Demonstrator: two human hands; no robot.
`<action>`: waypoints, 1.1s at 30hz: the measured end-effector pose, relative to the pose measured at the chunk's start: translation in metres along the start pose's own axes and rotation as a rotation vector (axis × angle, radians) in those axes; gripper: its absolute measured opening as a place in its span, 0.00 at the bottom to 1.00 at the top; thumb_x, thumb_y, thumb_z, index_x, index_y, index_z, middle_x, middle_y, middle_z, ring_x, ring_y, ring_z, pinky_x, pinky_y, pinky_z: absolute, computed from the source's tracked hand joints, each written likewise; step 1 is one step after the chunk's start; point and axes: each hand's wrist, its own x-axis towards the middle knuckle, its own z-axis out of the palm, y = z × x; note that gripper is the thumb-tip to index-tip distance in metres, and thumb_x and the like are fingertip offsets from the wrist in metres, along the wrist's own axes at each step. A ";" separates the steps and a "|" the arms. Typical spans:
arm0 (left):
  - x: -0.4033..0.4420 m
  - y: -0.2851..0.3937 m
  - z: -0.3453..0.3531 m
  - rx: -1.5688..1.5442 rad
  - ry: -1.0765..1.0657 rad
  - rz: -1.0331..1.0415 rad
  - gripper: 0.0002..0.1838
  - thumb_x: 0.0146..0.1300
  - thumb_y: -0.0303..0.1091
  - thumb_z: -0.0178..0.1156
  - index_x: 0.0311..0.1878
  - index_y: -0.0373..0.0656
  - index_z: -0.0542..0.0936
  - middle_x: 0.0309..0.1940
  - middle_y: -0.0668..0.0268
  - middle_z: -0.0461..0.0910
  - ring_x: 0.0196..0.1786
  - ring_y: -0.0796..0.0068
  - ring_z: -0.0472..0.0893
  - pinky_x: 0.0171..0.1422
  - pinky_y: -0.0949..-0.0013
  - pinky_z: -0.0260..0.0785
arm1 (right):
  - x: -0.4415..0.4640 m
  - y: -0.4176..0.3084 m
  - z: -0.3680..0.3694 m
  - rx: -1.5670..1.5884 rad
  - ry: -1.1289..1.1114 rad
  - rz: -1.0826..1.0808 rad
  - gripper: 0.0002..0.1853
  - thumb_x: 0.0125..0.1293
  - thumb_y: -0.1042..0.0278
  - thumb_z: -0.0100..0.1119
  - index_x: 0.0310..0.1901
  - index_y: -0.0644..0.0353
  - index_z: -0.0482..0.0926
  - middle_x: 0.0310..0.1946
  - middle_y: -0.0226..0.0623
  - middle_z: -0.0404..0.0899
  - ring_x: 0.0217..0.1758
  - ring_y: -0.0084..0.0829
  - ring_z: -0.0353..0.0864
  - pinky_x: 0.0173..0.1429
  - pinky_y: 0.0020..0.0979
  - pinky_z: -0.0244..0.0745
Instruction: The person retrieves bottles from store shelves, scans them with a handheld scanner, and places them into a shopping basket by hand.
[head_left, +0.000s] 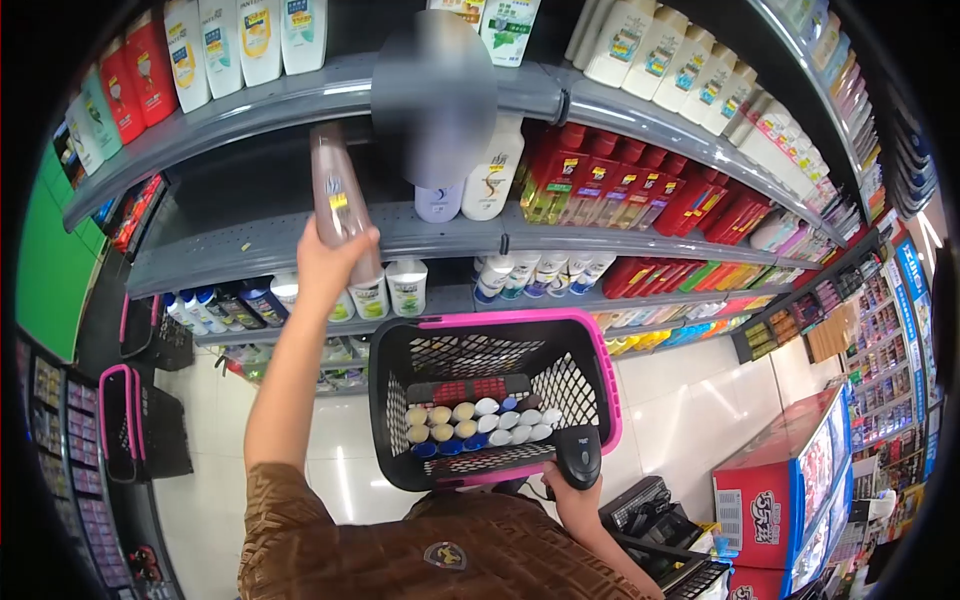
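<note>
My left hand is wrapped round the lower part of a pinkish shampoo bottle, tilted in front of the middle shelf. Low at the right, my right hand grips a black handheld barcode scanner at the near right corner of a shopping basket. The basket is black mesh with a pink rim. Inside it, several bottles with beige, white and blue caps stand in rows. Right of the held bottle, a lilac bottle and a white bottle stand on the shelf, partly covered by a blurred patch.
Curved grey shelves carry several red-capped bottles, with white bottles above. Other baskets stand at the left. A red and blue carton stack and a black crate are at the lower right.
</note>
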 end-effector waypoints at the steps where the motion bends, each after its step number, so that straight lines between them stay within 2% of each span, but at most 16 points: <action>1: -0.027 0.001 -0.002 -0.068 -0.036 -0.063 0.32 0.54 0.37 0.79 0.59 0.37 0.76 0.49 0.58 0.84 0.49 0.68 0.84 0.57 0.62 0.78 | 0.003 -0.002 0.002 -0.009 -0.011 0.007 0.07 0.66 0.74 0.70 0.43 0.65 0.83 0.32 0.29 0.84 0.34 0.20 0.81 0.40 0.27 0.76; 4: -0.111 -0.009 0.012 -0.296 -0.136 -0.183 0.37 0.57 0.39 0.79 0.65 0.37 0.73 0.53 0.60 0.83 0.54 0.69 0.83 0.62 0.62 0.76 | 0.011 0.000 0.009 0.007 -0.031 0.025 0.07 0.66 0.74 0.70 0.43 0.64 0.83 0.35 0.29 0.85 0.38 0.18 0.81 0.45 0.27 0.78; 6: -0.162 -0.013 0.037 -0.476 -0.255 -0.295 0.34 0.62 0.38 0.76 0.67 0.38 0.71 0.55 0.61 0.81 0.57 0.71 0.81 0.64 0.63 0.75 | 0.019 -0.013 0.018 0.113 -0.197 -0.084 0.17 0.63 0.78 0.71 0.53 0.65 0.80 0.45 0.36 0.84 0.45 0.23 0.84 0.49 0.28 0.80; 7: -0.185 -0.005 0.051 -0.493 -0.305 -0.315 0.31 0.65 0.36 0.73 0.67 0.39 0.71 0.55 0.63 0.81 0.57 0.73 0.80 0.64 0.64 0.74 | 0.023 -0.015 0.021 0.109 -0.187 -0.071 0.17 0.63 0.78 0.71 0.53 0.65 0.80 0.45 0.36 0.84 0.45 0.23 0.84 0.49 0.28 0.80; 9: -0.224 -0.006 0.079 -0.624 -0.415 -0.395 0.29 0.69 0.36 0.69 0.68 0.40 0.69 0.56 0.64 0.79 0.58 0.75 0.79 0.64 0.65 0.73 | 0.026 -0.017 0.026 0.352 -0.345 0.009 0.31 0.61 0.81 0.74 0.65 0.64 0.72 0.57 0.38 0.80 0.56 0.29 0.82 0.61 0.33 0.79; 13: -0.261 -0.013 0.116 -0.778 -0.516 -0.562 0.30 0.72 0.42 0.66 0.70 0.41 0.66 0.57 0.64 0.76 0.59 0.78 0.75 0.66 0.68 0.69 | 0.034 -0.015 0.018 0.325 -0.281 -0.050 0.38 0.58 0.79 0.76 0.69 0.63 0.68 0.60 0.37 0.77 0.64 0.31 0.77 0.67 0.36 0.76; 16: -0.238 -0.027 0.118 -0.631 -0.634 -0.374 0.35 0.72 0.54 0.62 0.72 0.42 0.64 0.49 0.69 0.75 0.50 0.78 0.74 0.56 0.73 0.67 | 0.033 0.007 -0.008 0.161 -0.261 -0.151 0.38 0.56 0.74 0.81 0.67 0.64 0.71 0.60 0.37 0.78 0.62 0.29 0.79 0.67 0.34 0.75; 18: -0.208 0.000 0.114 -0.609 -0.706 -0.357 0.31 0.75 0.42 0.61 0.74 0.41 0.63 0.56 0.63 0.80 0.58 0.73 0.79 0.64 0.66 0.71 | 0.024 0.013 -0.026 0.143 -0.216 -0.078 0.36 0.54 0.69 0.83 0.63 0.65 0.75 0.56 0.37 0.82 0.58 0.27 0.80 0.66 0.34 0.75; 20: -0.183 0.004 0.111 -0.450 -0.909 -0.312 0.27 0.73 0.32 0.63 0.72 0.39 0.68 0.59 0.60 0.80 0.61 0.71 0.80 0.65 0.67 0.72 | 0.025 0.018 -0.044 0.061 -0.256 -0.011 0.33 0.54 0.67 0.83 0.60 0.64 0.78 0.52 0.37 0.84 0.56 0.27 0.82 0.64 0.34 0.76; 21: -0.177 0.008 0.116 -0.442 -0.926 -0.322 0.27 0.73 0.32 0.63 0.72 0.39 0.68 0.59 0.60 0.80 0.61 0.71 0.80 0.65 0.67 0.72 | 0.026 0.023 -0.054 -0.023 -0.252 -0.050 0.32 0.55 0.65 0.82 0.60 0.63 0.78 0.52 0.38 0.85 0.56 0.26 0.82 0.62 0.34 0.76; 23: -0.170 0.015 0.130 -0.247 -1.113 -0.396 0.23 0.69 0.28 0.67 0.65 0.39 0.75 0.51 0.62 0.84 0.51 0.76 0.83 0.55 0.72 0.76 | 0.033 0.043 -0.074 -0.009 -0.248 -0.007 0.31 0.56 0.64 0.82 0.60 0.63 0.79 0.52 0.38 0.85 0.55 0.26 0.82 0.62 0.34 0.77; 25: -0.160 0.023 0.153 -0.104 -1.220 -0.403 0.22 0.66 0.26 0.69 0.63 0.38 0.77 0.50 0.63 0.85 0.51 0.76 0.83 0.55 0.71 0.76 | 0.037 0.057 -0.085 0.007 -0.249 0.037 0.31 0.57 0.64 0.81 0.60 0.62 0.79 0.51 0.38 0.85 0.54 0.26 0.82 0.61 0.34 0.77; 28: -0.160 0.034 0.206 0.081 -1.268 -0.362 0.21 0.62 0.23 0.73 0.58 0.37 0.80 0.46 0.65 0.85 0.47 0.79 0.84 0.52 0.72 0.77 | 0.055 0.064 -0.102 0.138 -0.026 0.014 0.24 0.60 0.65 0.79 0.55 0.63 0.81 0.46 0.34 0.86 0.48 0.24 0.82 0.56 0.32 0.77; 30: -0.163 0.029 0.243 0.148 -1.290 -0.213 0.22 0.61 0.24 0.73 0.58 0.38 0.80 0.45 0.66 0.85 0.46 0.82 0.82 0.50 0.73 0.77 | 0.070 0.066 -0.125 0.096 0.143 0.176 0.16 0.64 0.67 0.75 0.49 0.64 0.83 0.38 0.30 0.85 0.41 0.21 0.80 0.50 0.29 0.77; 31: -0.168 0.023 0.261 0.173 -1.288 -0.100 0.22 0.61 0.25 0.74 0.58 0.39 0.80 0.44 0.64 0.85 0.44 0.79 0.83 0.49 0.71 0.77 | 0.076 0.066 -0.134 0.064 0.225 0.139 0.11 0.66 0.69 0.73 0.45 0.64 0.83 0.34 0.27 0.84 0.38 0.19 0.79 0.46 0.27 0.76; 33: -0.177 0.007 0.295 0.322 -1.236 0.092 0.22 0.59 0.27 0.73 0.56 0.42 0.81 0.45 0.57 0.85 0.45 0.64 0.86 0.49 0.64 0.78 | 0.081 0.062 -0.155 0.073 0.233 0.142 0.11 0.66 0.69 0.73 0.44 0.64 0.83 0.34 0.28 0.84 0.38 0.19 0.79 0.46 0.27 0.75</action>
